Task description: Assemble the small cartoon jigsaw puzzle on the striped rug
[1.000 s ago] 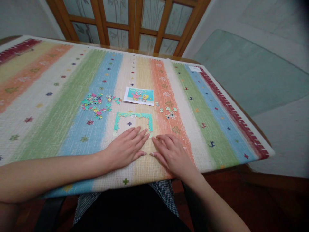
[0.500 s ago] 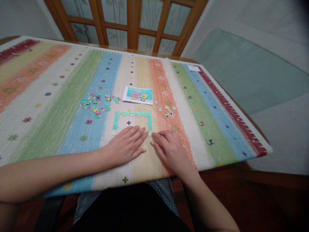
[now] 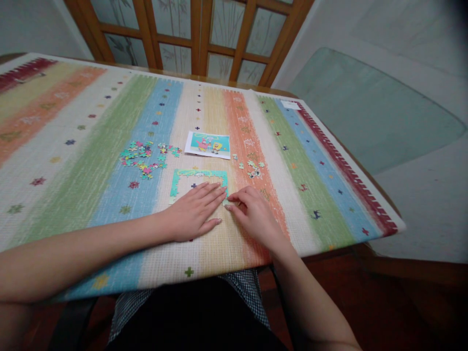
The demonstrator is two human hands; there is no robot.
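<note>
A partly joined jigsaw puzzle border (image 3: 180, 174), turquoise with a yellow-green strip on top, lies in front of me around bare tablecloth. My left hand (image 3: 195, 210) rests flat, fingers stretched over the border's lower right part and hiding its bottom edge. Beside it, my right hand (image 3: 254, 213) pinches a small pale green puzzle piece (image 3: 225, 202) at the border's lower right corner. Just beyond the border lies a printed reference picture (image 3: 210, 145) with cartoon figures.
A heap of loose puzzle pieces (image 3: 141, 157) spreads to the left of the picture. Several more loose pieces (image 3: 255, 169) lie to its right. The striped tablecloth (image 3: 91, 146) covers the table, whose front edge runs close to my body.
My left fingers have slid slightly up over the border's right side. My right thumb and fingers have closed in on the corner piece, moving a little left and upward.
</note>
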